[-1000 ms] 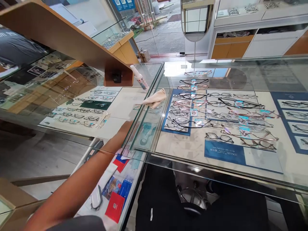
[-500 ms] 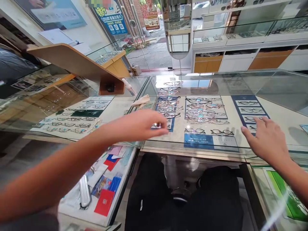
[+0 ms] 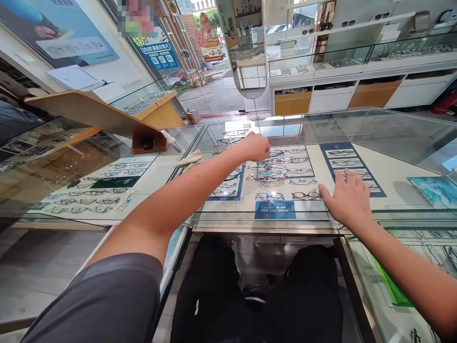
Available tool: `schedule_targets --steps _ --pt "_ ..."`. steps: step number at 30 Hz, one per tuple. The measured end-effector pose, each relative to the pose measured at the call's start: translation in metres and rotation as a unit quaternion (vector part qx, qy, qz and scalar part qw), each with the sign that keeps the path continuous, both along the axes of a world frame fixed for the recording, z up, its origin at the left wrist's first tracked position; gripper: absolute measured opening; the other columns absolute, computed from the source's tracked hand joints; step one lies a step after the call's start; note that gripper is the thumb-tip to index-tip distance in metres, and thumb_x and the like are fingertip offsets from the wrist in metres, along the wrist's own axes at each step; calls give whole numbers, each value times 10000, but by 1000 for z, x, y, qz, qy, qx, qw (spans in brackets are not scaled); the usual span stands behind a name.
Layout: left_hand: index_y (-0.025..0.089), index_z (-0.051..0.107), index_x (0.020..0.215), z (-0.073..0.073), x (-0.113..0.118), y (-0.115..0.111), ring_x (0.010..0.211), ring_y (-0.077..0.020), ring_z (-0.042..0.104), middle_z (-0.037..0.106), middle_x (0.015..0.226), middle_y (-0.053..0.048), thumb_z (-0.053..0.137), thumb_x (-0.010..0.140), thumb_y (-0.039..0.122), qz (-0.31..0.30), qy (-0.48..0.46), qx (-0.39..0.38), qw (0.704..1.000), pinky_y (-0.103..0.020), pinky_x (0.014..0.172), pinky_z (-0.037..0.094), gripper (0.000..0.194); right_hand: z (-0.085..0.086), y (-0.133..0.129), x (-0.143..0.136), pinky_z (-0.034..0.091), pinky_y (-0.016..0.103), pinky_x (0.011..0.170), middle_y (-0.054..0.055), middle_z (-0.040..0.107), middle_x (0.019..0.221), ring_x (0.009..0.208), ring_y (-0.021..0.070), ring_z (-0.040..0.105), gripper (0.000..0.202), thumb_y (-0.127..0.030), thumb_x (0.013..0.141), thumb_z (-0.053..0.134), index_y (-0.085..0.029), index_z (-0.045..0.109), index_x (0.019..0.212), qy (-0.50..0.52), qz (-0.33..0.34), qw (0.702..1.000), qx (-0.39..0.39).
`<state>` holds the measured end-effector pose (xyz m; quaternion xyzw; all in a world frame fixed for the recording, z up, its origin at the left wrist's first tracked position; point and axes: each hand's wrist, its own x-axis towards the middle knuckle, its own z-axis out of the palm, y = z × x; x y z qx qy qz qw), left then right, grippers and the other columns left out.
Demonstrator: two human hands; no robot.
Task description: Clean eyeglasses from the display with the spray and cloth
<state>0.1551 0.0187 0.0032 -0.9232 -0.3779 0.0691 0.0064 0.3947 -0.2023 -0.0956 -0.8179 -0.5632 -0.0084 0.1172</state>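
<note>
My left hand (image 3: pixel 257 146) reaches across the glass-topped counter, its fingers curled down and closed; whatever they hold is hidden under the hand. Just right of it shows a dark pair of eyeglasses (image 3: pixel 277 153). Rows of eyeglasses (image 3: pixel 266 171) lie below that hand, with a black-rimmed pair (image 3: pixel 306 195) nearer to me. My right hand (image 3: pixel 348 196) rests on the glass at the right, fingers spread and holding nothing. Beyond its fingertips is a dark blue display board (image 3: pixel 326 157) with several eyeglasses. My left forearm covers part of another blue tray (image 3: pixel 240 183).
A brown wooden panel (image 3: pixel 93 112) stands on the left counter, near a white bottle (image 3: pixel 173 141) and a beige cloth (image 3: pixel 189 158). More eyeglasses (image 3: pixel 100 190) fill the left case. A tall mirror (image 3: pixel 249 81) stands beyond the counter. A green tray (image 3: pixel 396 290) lies low at right.
My left hand has moved forward and right over the eyeglasses, its fingers now curled down. The view has shifted, and my right hand still lies spread at the right.
</note>
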Motion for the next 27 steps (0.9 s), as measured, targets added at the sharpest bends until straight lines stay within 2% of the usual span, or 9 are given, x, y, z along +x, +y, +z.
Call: schedule_targets --steps 4,8,13,16,19,21,22,24,27 --pt "226 856 1088 -3 5 2 1080 -294 680 824 1016 -109 571 936 476 -26 -10 -5 1000 -486 1116 411 408 0 1 0 268 612 1315 276 364 1732 1641 448 280 798 -600 1086 280 -48 449 1637 7 -4 1000 -3" --pt "219 854 1023 -4 10 0 1057 -293 688 814 935 -99 676 873 614 -40 -7 -15 999 -480 1111 407 459 2 1 -1 267 608 1318 266 359 1739 1641 445 287 800 -604 1088 283 -52 445 1644 7 -7 1000 -7" --pt "190 862 964 -9 16 -8 1048 -287 685 825 982 -112 691 847 315 -37 -13 -4 999 -493 1101 395 242 5 -2 -1 291 629 1292 280 357 1737 1625 463 302 832 -632 1091 279 -42 440 1655 1 -7 1000 -21" --pt "135 867 947 -16 20 -6 1060 -312 675 814 974 -161 658 793 143 -34 -8 12 999 -529 1085 391 260 6 -4 -1 300 620 1266 302 353 1730 1611 477 310 880 -671 1101 212 -27 436 1657 -6 -2 1000 -26" --pt "92 856 977 -17 17 1 1185 -357 628 797 990 -192 642 793 111 -32 -39 31 998 -596 1130 350 283 8 -5 -2 308 596 1237 308 356 1724 1607 466 313 932 -703 1101 116 -28 432 1661 -10 8 1000 -24" --pt "93 848 1005 -5 4 0 1266 -374 583 786 1006 -184 647 820 144 -40 -79 33 996 -638 1170 313 277 8 -5 -2 309 607 1230 299 355 1727 1605 462 307 970 -726 1085 75 -36 426 1670 -10 4 1000 -27" --pt "103 845 1016 6 -8 -4 1286 -373 571 782 1019 -175 654 836 169 -44 -97 28 994 -648 1186 303 271 8 -5 -2 307 617 1230 295 351 1731 1606 462 301 994 -742 1072 61 -39 422 1675 -9 1 1000 -29" --pt "131 847 1031 37 -42 -21 1288 -353 579 778 1056 -148 671 870 234 -51 -123 11 991 -629 1215 306 260 5 -5 0 306 637 1229 292 345 1737 1605 466 292 1041 -773 1044 38 -46 421 1682 -4 -4 999 -32" --pt "177 850 1009 96 -117 -68 1217 -288 631 771 1055 -79 691 911 369 -35 -135 -15 990 -538 1207 379 268 -6 -3 11 329 663 1203 305 348 1729 1595 473 303 1068 -785 1018 18 -61 419 1692 -28 6 999 -30"
